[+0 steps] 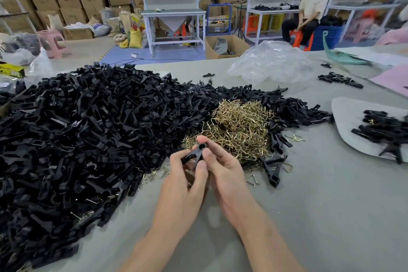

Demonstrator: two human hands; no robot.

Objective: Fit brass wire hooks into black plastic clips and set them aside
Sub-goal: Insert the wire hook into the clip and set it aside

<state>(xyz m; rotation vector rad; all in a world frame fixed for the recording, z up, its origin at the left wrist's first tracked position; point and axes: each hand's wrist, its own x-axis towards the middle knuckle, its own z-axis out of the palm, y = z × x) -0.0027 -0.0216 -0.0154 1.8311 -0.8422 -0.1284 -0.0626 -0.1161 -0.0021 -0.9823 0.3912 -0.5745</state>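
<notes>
Both my hands meet over the grey table (309, 216), just in front of a heap of brass wire hooks (238, 126). Between them is one black plastic clip (195, 153). My left hand (183, 183) grips its lower end with thumb and fingers. My right hand (223, 168) pinches its upper end, thumb on top. Whether a hook sits in the clip is hidden by my fingers. A huge pile of black clips (77, 139) spreads across the left of the table.
A grey sheet (348, 121) at the right edge carries a small heap of clips (384, 130). Loose clips and hooks (273, 168) lie right of my hands. A crumpled clear bag (271, 62) sits behind. A person (309, 9) sits far back among shelves and cartons.
</notes>
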